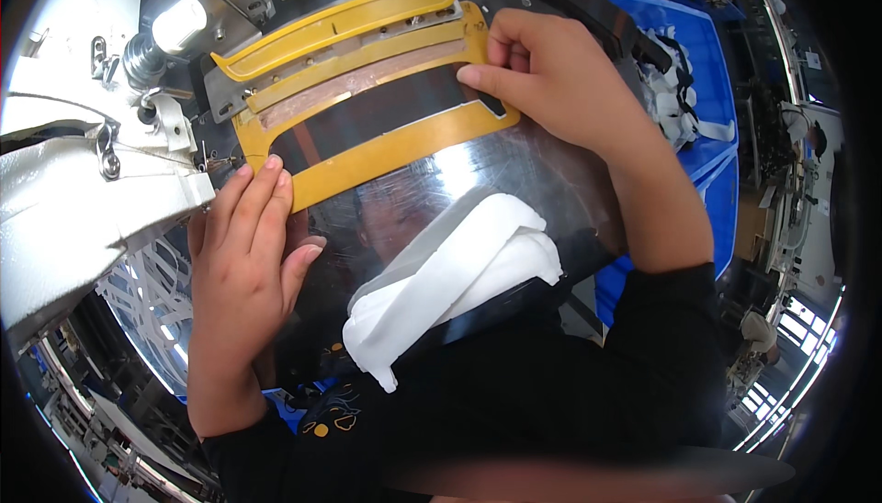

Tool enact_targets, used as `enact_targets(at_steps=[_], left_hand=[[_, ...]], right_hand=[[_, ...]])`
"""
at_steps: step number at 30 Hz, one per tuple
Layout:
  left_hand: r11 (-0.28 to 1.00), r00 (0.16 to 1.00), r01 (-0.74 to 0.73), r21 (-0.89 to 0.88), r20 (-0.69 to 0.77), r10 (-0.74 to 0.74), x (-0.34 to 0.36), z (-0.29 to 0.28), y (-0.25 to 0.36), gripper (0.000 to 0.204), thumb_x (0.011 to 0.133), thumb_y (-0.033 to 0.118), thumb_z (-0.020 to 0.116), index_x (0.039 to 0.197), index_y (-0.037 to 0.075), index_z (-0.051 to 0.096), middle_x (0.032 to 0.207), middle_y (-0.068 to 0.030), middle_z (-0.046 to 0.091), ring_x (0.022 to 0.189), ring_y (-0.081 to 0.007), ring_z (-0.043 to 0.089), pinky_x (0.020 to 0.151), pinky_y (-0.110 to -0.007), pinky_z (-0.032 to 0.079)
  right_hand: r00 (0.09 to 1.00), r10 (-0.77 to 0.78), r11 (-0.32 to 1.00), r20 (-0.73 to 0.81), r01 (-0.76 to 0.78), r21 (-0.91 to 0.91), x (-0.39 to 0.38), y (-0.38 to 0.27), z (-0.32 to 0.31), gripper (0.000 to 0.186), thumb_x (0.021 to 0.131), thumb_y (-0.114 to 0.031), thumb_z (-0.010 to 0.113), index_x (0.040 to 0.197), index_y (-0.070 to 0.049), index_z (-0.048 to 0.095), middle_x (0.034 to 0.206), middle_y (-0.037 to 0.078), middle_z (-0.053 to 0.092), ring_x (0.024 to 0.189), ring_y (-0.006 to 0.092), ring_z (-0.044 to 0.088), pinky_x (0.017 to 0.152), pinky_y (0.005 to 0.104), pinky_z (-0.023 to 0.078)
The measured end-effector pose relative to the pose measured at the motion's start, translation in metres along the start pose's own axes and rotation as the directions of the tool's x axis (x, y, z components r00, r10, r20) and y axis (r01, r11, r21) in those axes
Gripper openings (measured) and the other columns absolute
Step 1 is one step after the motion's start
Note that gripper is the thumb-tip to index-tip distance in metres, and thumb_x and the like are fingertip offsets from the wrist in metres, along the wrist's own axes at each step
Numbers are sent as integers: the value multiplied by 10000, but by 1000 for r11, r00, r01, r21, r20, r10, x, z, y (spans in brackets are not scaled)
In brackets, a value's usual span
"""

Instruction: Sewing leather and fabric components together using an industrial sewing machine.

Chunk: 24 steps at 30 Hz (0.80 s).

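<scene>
A yellow clamp frame (395, 149) with a wide opening lies on a shiny dark work plate, beside a white sewing machine. My left hand (243, 255) lies with its fingers stretched out on the frame's near left corner, close to the needle area. At the frame's right end, my right hand (560, 76) is closed, thumb and curled fingers at the frame's edge; anything small between them is hidden. Behind the opening stands a raised yellow curved bar (340, 25). Nearer me, a bundle of white fabric strips (459, 273) rests on the plate.
The white sewing machine head (101, 218) stands close on the left, a lit lamp (180, 25) above it. A blue bin (721, 135) with black and white pieces is at the right. Whitish strips (147, 292) hang at the lower left.
</scene>
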<state>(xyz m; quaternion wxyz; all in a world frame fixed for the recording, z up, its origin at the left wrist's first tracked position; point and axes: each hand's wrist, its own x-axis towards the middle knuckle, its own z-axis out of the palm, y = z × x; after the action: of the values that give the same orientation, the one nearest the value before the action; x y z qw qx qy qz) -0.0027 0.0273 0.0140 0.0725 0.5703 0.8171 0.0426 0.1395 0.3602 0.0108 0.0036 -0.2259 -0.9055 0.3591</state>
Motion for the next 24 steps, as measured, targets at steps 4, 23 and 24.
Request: enact_targets(at_steps=[4, 23, 24], left_hand=[[1000, 999, -7, 20, -39, 8, 0, 1, -1, 647, 959, 353, 780, 1495, 15, 653, 1574, -118, 628, 1471, -330, 541, 1194, -501, 404], [992, 999, 13, -129, -46, -19, -1, 2, -7, 563, 959, 259, 786, 1458, 20, 679, 1580, -124, 622, 1476, -357, 542, 1217, -497, 396], [992, 999, 11, -128, -45, -16, -1, 1, -6, 563, 959, 259, 786, 1458, 20, 679, 1580, -124, 622, 1476, -357, 542, 1217, -497, 396]], right_hand=[[999, 43, 980, -23, -46, -195, -2, -7, 1, 417, 916, -390, 895, 848, -64, 644, 742, 119, 683, 666, 256, 675, 651, 381, 527], [997, 35, 956, -64, -52, -289, 8, -13, 10, 516, 835, -529, 928, 868, -87, 663, 778, 124, 724, 738, 263, 732, 674, 389, 553], [997, 37, 956, -65, -54, -287, 7, -14, 9, 516, 835, -529, 928, 868, -87, 663, 778, 124, 724, 738, 263, 732, 674, 389, 553]])
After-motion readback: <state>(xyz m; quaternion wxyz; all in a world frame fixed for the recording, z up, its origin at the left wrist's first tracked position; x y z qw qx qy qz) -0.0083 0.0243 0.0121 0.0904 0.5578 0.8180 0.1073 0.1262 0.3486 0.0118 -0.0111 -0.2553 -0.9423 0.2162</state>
